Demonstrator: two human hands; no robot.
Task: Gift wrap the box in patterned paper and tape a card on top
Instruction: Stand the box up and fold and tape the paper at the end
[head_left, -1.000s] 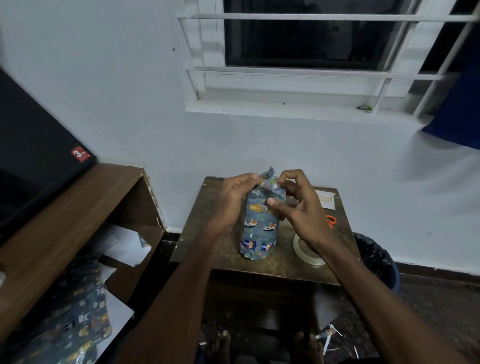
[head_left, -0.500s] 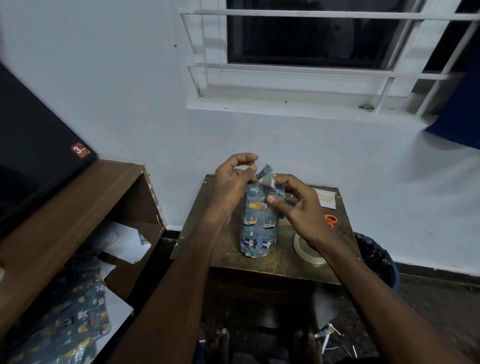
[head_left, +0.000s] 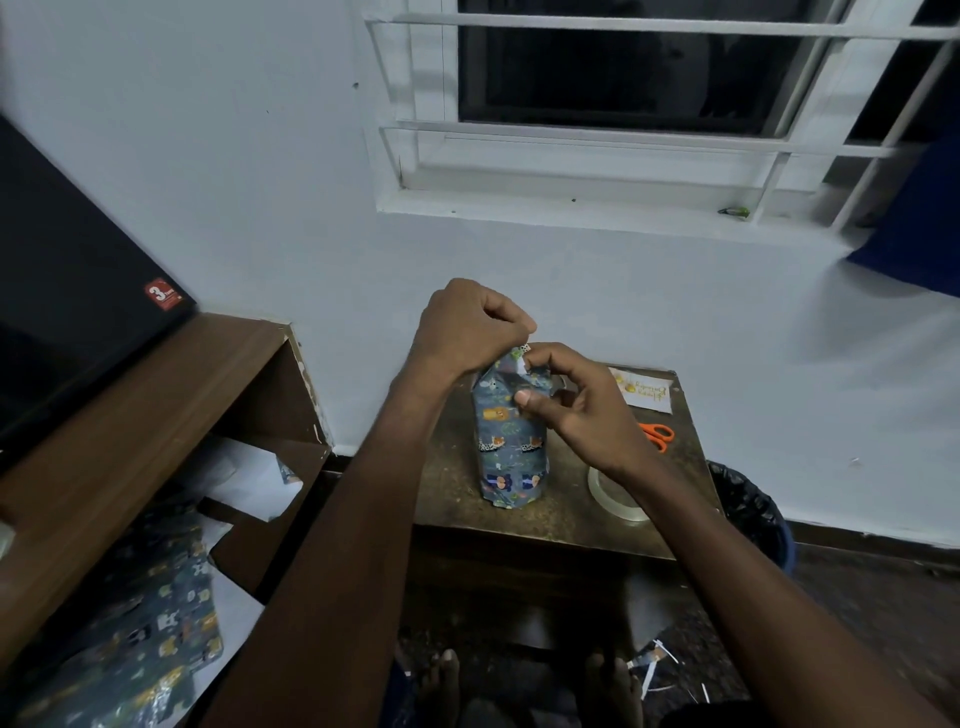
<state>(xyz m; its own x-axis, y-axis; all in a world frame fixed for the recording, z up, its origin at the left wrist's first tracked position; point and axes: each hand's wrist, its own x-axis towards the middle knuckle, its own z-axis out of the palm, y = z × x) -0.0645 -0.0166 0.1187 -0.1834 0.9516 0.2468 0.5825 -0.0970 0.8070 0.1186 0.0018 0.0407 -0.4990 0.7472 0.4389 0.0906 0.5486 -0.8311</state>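
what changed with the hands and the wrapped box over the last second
The left hand rose from the side of the wrapped box to its top and curled, pinching the paper there. The right hand still pinches the top fold. Box, tape roll, scissors and card stayed put.

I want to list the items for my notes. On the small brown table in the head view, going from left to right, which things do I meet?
Upright box wrapped in blue animal-patterned paper → clear roll of tape → orange-handled scissors. The white card at the back overlaps these in the order.

Box (head_left: 511, 447) on table (head_left: 561, 509); tape roll (head_left: 615, 496) right.
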